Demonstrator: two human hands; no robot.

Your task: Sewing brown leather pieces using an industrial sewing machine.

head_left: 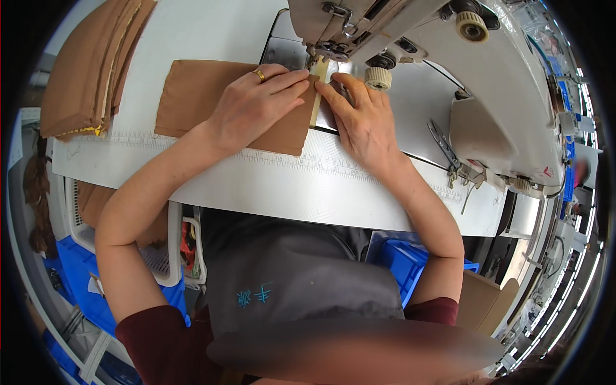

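Note:
A rectangular piece of brown fabric (pixel 192 90) lies on the white sewing table, its right edge along a pale yellow strip (pixel 315 115) at the needle area of a sewing machine (pixel 410 32). My left hand (pixel 256 106) rests flat on the fabric with fingers stretched toward the presser foot (pixel 312 63); a ring is on one finger. At the strip, just right of the fabric's edge, is my right hand (pixel 366 119), its fingers extended and apart, the index fingertip touching near the edge. The underside of the right hand is hidden.
At the far left stands a thick stack of brown fabric pieces (pixel 90 70). Small thread snips (pixel 443 144) lie beside the machine's base. A printed ruler scale (pixel 346 168) runs along the table's front. Below are a white basket (pixel 172 247) and blue bins (pixel 401 260).

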